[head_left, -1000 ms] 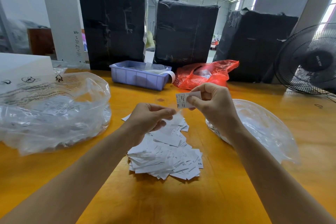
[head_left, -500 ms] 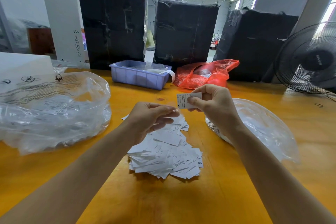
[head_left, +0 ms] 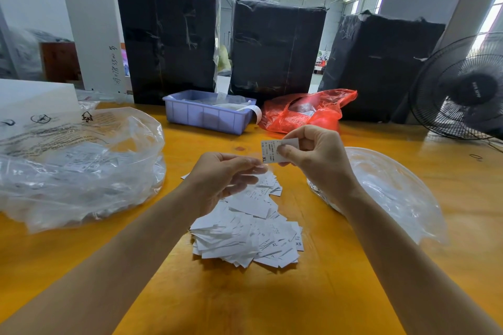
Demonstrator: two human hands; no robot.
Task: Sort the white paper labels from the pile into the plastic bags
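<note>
- White labels make up the pile (head_left: 246, 234), which I take as my landmark: it lies on the yellow wooden table (head_left: 272, 302), between my two forearms.
- My right hand (head_left: 318, 160), above the pile's far end, pinches one XL label (head_left: 272, 151) between thumb and forefinger, lifted clear of the heap.
- My left hand (head_left: 226, 174) hovers over the same end, its fingers loosely curled with the tips drawn together just beside that label's lower edge. I cannot tell whether they pinch anything.
- Left of the pile sits a big crumpled clear plastic bag (head_left: 76, 168) with printed slips showing through it. Right of the pile lies a flatter clear bag (head_left: 386, 187), partly hidden behind my right wrist. What it holds I cannot make out.
- Progress, as I judge it: some labels appear to be bagged already, yet the heap is thick, with XL, XS and S tags visible, so most of the sorting remains.
- Room for moving: bare tabletop lies on both sides between pile and bags, and nearer me. Beyond the pile a lilac plastic tray (head_left: 206, 117) and a red plastic bag (head_left: 304, 111) stand well apart from it, so a short sideways carry to either bag looks unobstructed.
</note>
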